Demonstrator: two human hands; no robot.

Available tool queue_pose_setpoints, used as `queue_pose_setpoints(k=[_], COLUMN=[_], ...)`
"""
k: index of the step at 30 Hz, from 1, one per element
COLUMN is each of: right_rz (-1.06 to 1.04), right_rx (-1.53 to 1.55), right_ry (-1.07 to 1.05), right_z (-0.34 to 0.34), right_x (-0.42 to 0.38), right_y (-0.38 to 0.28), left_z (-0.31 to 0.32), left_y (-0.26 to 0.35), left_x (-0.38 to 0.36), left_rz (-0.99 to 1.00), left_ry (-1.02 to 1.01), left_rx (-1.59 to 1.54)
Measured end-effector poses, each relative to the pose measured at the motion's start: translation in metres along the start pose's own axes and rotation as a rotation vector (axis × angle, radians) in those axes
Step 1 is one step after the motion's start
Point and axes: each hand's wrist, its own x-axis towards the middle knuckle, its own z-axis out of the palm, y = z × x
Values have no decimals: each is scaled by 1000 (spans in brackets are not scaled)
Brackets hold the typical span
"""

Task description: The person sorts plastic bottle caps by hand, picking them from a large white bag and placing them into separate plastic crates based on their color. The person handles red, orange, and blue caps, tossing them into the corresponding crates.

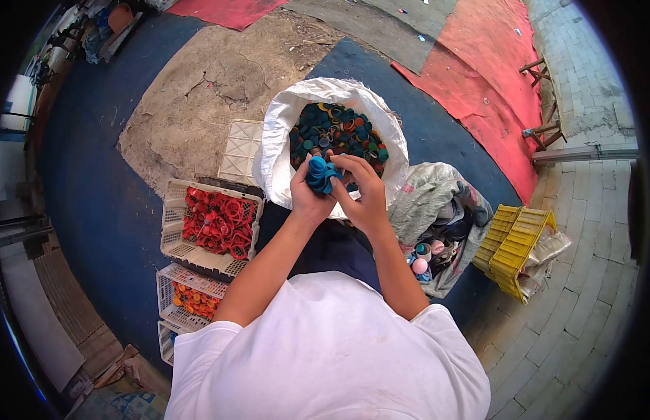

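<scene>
A bunch of blue plastic caps (320, 175) is held between my two hands, over the near rim of a white woven sack (277, 150). My left hand (309, 199) is wrapped round the bunch from the left and below. From the right, the fingers of my right hand (363, 187) curl over and touch the blue caps, with the thumb against them. Inside the open sack lies a heap of mixed caps (339, 133), mostly dark green and blue-green, with some orange, red and yellow ones. My hands cover the near part of the heap.
On the left stand a crate of red caps (220, 220), a crate of orange caps (193, 299) and part of another crate (165, 343). At right are a grey-green sack (426, 192) with mixed plastic pieces and yellow crates (514, 245). A wooden stool (542, 133) stands farther off.
</scene>
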Motion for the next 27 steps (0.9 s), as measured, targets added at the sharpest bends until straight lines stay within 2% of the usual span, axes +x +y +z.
queue_pose_setpoints(k=[2, 8, 9, 12, 15, 18, 19, 22, 27], right_rz=[-45, -119, -95, 187, -16, 18, 129, 229, 447], right_rx=[21, 117, 100, 336, -227, -306, -318, -528, -782], right_ry=[8, 258, 302, 450, 568, 318, 221, -51, -92], right_z=[2, -2, -7, -19, -31, -39, -38, -30, -8], right_x=[-5, -18, -18, -8, 7, 27, 34, 53, 62], right_y=[5, 24, 29, 57, 68, 91, 107, 185, 234], left_z=[-7, 7, 9, 11, 13, 15, 14, 12, 16], left_y=[5, 5, 5, 6, 10, 14, 15, 16, 13], left_x=[2, -12, -15, -24, -36, -43, -46, -48, -50], left_rz=[-34, -44, -39, -27, -4, 27, 34, 30, 29], left_ry=[-25, 64, 75, 99, 112, 128, 134, 109, 124], left_rx=[-4, -186, -197, -163, -105, -66, -62, -60, -26])
